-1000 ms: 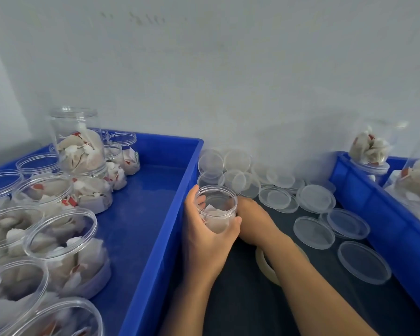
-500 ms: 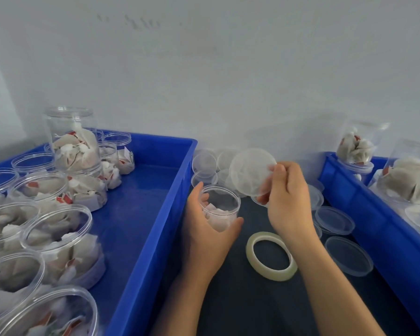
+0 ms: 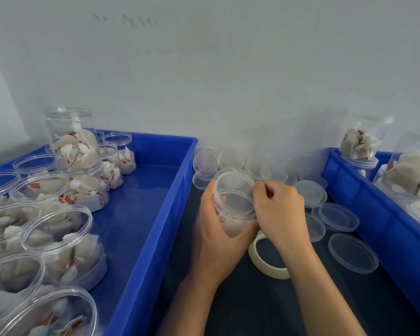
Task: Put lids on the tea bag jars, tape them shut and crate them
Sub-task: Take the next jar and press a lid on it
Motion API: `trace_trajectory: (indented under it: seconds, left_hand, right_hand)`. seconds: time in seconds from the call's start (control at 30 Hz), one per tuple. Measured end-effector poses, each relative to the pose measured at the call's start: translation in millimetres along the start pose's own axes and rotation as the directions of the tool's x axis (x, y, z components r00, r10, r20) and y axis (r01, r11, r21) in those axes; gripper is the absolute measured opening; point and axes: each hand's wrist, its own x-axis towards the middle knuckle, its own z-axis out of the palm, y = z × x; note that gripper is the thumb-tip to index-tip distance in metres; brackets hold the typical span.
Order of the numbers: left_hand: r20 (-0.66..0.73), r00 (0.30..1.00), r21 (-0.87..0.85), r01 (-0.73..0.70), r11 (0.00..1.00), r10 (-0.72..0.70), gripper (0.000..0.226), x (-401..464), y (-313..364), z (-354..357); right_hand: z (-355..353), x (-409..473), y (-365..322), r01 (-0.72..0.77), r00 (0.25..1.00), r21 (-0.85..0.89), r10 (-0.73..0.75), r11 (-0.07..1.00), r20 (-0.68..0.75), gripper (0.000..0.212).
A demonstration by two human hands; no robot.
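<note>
My left hand [image 3: 216,234] grips a small clear jar [image 3: 233,214] of tea bags on the dark surface between two blue crates. A clear round lid [image 3: 234,184] sits tilted on the jar's mouth, and my right hand [image 3: 279,212] pinches its right edge. A roll of tape [image 3: 264,265] lies flat just right of the jar, partly under my right wrist. Several loose clear lids [image 3: 338,217] lie scattered behind and to the right.
The left blue crate [image 3: 150,238] holds several open jars of tea bags [image 3: 58,229], one stacked tall [image 3: 72,141]. The right blue crate [image 3: 364,197] holds lidded jars [image 3: 359,141]. A pale wall stands close behind.
My right hand has brought the lid down from beside the jar onto its mouth. The left hand has kept its hold on the jar.
</note>
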Motion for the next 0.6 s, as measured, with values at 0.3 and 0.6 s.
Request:
trace_trajectory:
  seconds: [0.3, 0.6]
  left_hand:
    - [0.018, 1.0, -0.048, -0.02, 0.999, 0.021, 0.093, 1.4, -0.7, -0.1]
    - [-0.035, 0.999, -0.071, 0.019, 0.997, -0.022, 0.078, 3.4, -9.5, 5.1]
  right_hand:
    - [-2.3, -6.1, -3.2, -0.027, 0.988, 0.165, 0.001, 0.986, 0.156, 0.025]
    - [-0.6, -19.8, -8.1, 0.235, 0.923, 0.097, -0.253, 0.967, 0.291, 0.056]
